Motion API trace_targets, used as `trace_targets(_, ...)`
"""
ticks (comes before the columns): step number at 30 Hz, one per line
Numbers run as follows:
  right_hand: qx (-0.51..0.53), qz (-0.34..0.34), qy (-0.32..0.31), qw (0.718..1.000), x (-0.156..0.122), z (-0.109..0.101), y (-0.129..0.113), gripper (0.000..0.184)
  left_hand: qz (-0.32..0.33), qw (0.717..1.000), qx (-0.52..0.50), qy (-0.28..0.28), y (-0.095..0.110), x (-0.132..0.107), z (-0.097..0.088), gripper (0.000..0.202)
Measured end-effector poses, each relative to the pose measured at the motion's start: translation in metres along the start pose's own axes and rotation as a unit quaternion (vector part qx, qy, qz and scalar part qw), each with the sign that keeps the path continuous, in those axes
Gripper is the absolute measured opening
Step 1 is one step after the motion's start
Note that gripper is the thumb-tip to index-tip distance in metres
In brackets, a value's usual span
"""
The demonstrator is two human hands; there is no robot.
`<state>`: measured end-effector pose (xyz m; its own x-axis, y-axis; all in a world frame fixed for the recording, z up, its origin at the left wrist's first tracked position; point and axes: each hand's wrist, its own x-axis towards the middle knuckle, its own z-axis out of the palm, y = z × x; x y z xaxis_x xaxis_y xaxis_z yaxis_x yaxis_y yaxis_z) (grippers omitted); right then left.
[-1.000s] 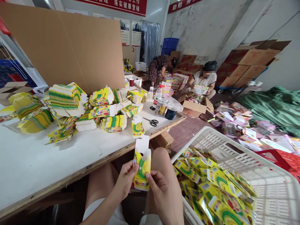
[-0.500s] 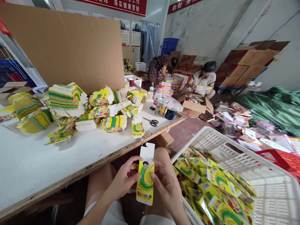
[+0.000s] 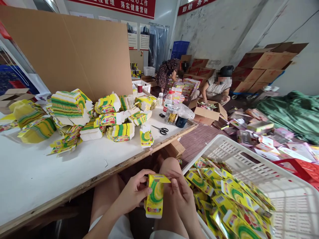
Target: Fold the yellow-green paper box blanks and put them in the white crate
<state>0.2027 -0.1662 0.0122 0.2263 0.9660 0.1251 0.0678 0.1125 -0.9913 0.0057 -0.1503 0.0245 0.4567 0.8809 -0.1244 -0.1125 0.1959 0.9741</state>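
Observation:
Over my lap, my left hand [image 3: 134,192] grips a small yellow and green carton [image 3: 155,200] by its left side, thumb on the front and fingers behind. The carton stands upright, its top flap bent forward and sticking out to the right. My right hand [image 3: 183,197] is beside that flap with fingers stretched and thumb apart; whether a fingertip touches the flap I cannot tell. To my right a white plastic basket [image 3: 290,196] holds many yellow cartons [image 3: 231,196]. One flat carton blank [image 3: 146,136] lies near the table's edge.
Stacked carton blanks [image 3: 119,132] lie on the white table [image 3: 74,176], with scissors [image 3: 161,130], a dark mug [image 3: 181,121] and a bottle [image 3: 168,99] at its right end. Two people [image 3: 169,71] work beyond, near an open cardboard box [image 3: 205,116]. Boxes [image 3: 266,139] litter the floor.
The carton's white top flap stood straight up before; now it is folded forward. My right hand has come off the carton's right side. One co-worker now reaches into the cardboard box.

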Motion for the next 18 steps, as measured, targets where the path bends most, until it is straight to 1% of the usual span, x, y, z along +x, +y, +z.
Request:
trace_targets(1, 0.001, 0.015, -0.038, 0.999, 0.001, -0.0016, 0.0008, 0.033, 0.012, 1.0, 0.024, 0.012, 0.0007, 0.0003, 0.0008, 0.04)
trace_targets(3, 0.007, 0.047, -0.12, 0.992, 0.0025, -0.0029, 0.0008, 0.036, 0.03, 0.997, 0.062, 0.017, 0.0018, 0.0, 0.0029, 0.037)
trace_targets(4, 0.007, 0.056, -0.144, 0.988, 0.0029, -0.0024, 0.0004, 0.04, 0.033, 0.997, 0.074, 0.013, 0.0021, -0.0005, 0.0039, 0.038)
trace_targets(5, -0.001, 0.06, -0.153, 0.986, 0.0032, -0.0012, -0.0001, 0.043, 0.034, 0.996, 0.081, 0.008, 0.0022, -0.0013, 0.0048, 0.039)
trace_targets(7, -0.038, 0.05, -0.136, 0.989, 0.0035, 0.002, -0.0011, 0.042, 0.037, 0.995, 0.089, -0.002, 0.0017, -0.003, 0.0061, 0.045)
trace_targets(10, -0.085, 0.038, -0.111, 0.989, 0.0036, 0.0058, -0.0024, 0.034, 0.038, 0.996, 0.085, -0.006, 0.0008, -0.005, 0.0066, 0.048)
trace_targets(14, -0.098, 0.038, -0.133, 0.986, 0.0007, 0.0067, -0.0021, 0.033, 0.001, 0.999, 0.03, -0.016, 0.0006, -0.005, 0.0074, 0.049)
trace_targets(16, -0.105, 0.031, -0.137, 0.984, -0.0019, 0.0064, -0.0003, 0.035, -0.013, 1.0, 0.01, -0.009, -0.0006, -0.0038, 0.0083, 0.051)
trace_targets(18, -0.112, 0.031, -0.145, 0.983, -0.0038, 0.0062, 0.002, 0.037, -0.013, 1.0, 0.004, -0.001, -0.0028, -0.0019, 0.0091, 0.052)
